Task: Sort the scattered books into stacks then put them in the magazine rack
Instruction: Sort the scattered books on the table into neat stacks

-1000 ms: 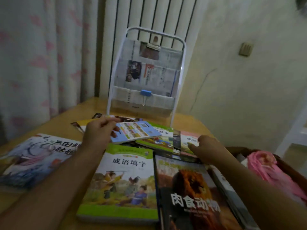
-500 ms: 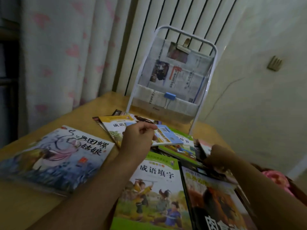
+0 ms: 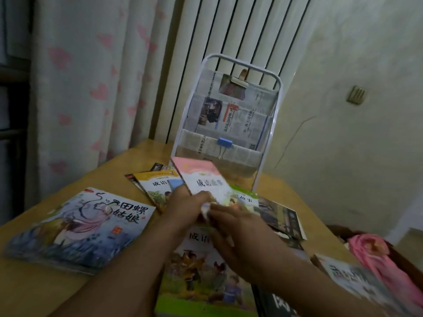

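Note:
Books lie scattered on the wooden table [image 3: 45,291] in front of a white magazine rack [image 3: 278,92] lined with newspaper. My left hand [image 3: 185,209] grips the near edge of a small blue booklet [image 3: 175,185], and a pink-topped book [image 3: 201,177] lies on it. My right hand [image 3: 231,227] pinches that pink book's near corner right beside the left hand. Under them lie a yellow-topped book [image 3: 153,186] and a green-topped book [image 3: 246,199]. A green-framed book [image 3: 201,273] is below my wrists and a large blue picture book [image 3: 80,227] at the left.
A dark-covered book [image 3: 281,216] lies right of the pile and another [image 3: 274,303] at the bottom edge. A blurred book [image 3: 357,282] juts over the table's right edge. Pink cloth [image 3: 377,259] fills a basket beside the table. Curtain and radiator stand behind.
My right hand lifted the pink book from the right side and brought it over onto the blue booklet held by my left hand. The view tilted up and swung left.

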